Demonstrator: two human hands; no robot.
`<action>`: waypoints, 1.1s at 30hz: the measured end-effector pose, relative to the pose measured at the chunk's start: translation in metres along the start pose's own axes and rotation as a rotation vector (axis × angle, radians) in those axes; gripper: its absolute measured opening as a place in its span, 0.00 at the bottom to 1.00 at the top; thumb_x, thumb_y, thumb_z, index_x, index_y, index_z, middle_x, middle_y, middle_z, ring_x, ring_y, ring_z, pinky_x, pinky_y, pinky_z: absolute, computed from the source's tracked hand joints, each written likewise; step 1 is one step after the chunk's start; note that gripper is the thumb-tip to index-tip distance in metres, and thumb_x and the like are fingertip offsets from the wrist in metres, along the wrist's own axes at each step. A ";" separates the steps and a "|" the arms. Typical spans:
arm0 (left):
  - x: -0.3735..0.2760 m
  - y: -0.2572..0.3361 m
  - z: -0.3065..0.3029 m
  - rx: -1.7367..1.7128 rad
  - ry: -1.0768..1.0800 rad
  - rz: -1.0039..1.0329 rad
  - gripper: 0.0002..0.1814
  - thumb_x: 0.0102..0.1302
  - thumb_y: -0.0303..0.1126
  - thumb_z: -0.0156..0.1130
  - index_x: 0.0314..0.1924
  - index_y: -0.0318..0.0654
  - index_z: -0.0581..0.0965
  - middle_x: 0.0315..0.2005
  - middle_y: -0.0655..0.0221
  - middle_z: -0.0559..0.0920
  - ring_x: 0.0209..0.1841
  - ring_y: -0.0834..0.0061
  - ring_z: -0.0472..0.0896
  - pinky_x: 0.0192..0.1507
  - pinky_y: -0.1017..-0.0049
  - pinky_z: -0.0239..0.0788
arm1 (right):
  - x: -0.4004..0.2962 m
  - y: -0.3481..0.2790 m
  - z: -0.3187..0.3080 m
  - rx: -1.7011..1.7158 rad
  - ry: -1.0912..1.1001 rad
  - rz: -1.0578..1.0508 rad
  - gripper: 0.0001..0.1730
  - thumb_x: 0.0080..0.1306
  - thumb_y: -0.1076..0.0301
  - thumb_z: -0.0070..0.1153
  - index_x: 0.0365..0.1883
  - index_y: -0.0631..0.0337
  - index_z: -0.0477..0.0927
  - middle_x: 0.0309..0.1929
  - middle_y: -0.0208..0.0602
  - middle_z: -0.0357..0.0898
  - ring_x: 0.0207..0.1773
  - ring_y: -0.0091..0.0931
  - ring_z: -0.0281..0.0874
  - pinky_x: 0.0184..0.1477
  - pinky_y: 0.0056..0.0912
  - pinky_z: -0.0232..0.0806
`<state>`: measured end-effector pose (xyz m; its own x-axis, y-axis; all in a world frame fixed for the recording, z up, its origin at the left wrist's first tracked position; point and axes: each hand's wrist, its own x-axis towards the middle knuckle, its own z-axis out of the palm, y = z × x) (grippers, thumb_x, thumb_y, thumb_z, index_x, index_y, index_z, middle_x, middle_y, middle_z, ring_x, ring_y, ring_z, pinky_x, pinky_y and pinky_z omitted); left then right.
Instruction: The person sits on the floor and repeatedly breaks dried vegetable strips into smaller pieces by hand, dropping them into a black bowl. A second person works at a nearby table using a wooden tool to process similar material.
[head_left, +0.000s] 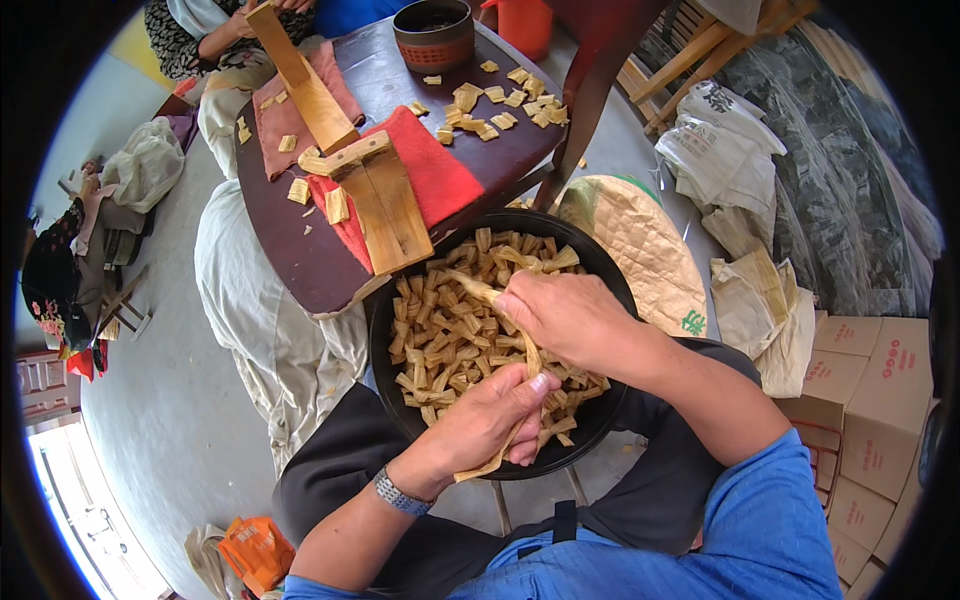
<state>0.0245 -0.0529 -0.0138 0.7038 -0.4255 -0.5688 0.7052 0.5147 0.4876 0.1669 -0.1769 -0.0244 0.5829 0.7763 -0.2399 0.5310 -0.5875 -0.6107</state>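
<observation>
My left hand (495, 409) and my right hand (562, 311) both grip one long, pale yellow strip (533, 354), which looks like tofu skin. It runs taut between them; one end sticks out past my right fingers, the other hangs below my left hand. Under my hands a round black basin (377, 337) holds a heap of short knotted pieces (450, 341) of the same material. Parts of the heap are hidden behind my hands. A wooden block (386, 214) on the table, nearest the basin, joins a long wooden bar (300, 86).
The dark table (274, 251) ahead carries red cloth (442, 169), loose cut pieces (465, 120) and a dark bowl (433, 45). Another person's hands (244, 19) show beyond it. A brown paper sack (637, 247) lies right of the basin; cardboard boxes (870, 420) are stacked at far right.
</observation>
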 end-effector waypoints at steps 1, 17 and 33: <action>-0.002 0.002 -0.001 -0.024 0.004 -0.007 0.17 0.82 0.43 0.47 0.54 0.36 0.70 0.19 0.73 0.66 0.19 0.77 0.66 0.30 0.73 0.67 | 0.001 0.001 -0.002 -0.132 0.015 -0.006 0.19 0.78 0.55 0.47 0.41 0.65 0.75 0.32 0.53 0.82 0.40 0.48 0.82 0.42 0.51 0.73; -0.004 0.029 -0.032 -0.411 0.260 0.466 0.11 0.81 0.36 0.49 0.50 0.37 0.75 0.41 0.67 0.80 0.43 0.75 0.81 0.47 0.73 0.77 | -0.016 -0.027 0.004 -0.090 0.297 -0.912 0.16 0.59 0.67 0.61 0.47 0.52 0.82 0.58 0.35 0.77 0.64 0.32 0.73 0.65 0.42 0.64; -0.004 0.011 -0.018 0.795 0.390 0.492 0.14 0.72 0.25 0.53 0.55 0.31 0.76 0.49 0.58 0.82 0.53 0.64 0.80 0.55 0.69 0.73 | -0.005 -0.043 0.016 0.126 0.391 -0.678 0.16 0.67 0.62 0.64 0.49 0.62 0.84 0.41 0.36 0.81 0.46 0.34 0.78 0.51 0.38 0.66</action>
<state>0.0282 -0.0325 -0.0180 0.9548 0.0463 -0.2935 0.2971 -0.1379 0.9448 0.1316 -0.1518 -0.0087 0.3441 0.8051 0.4832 0.7874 0.0329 -0.6156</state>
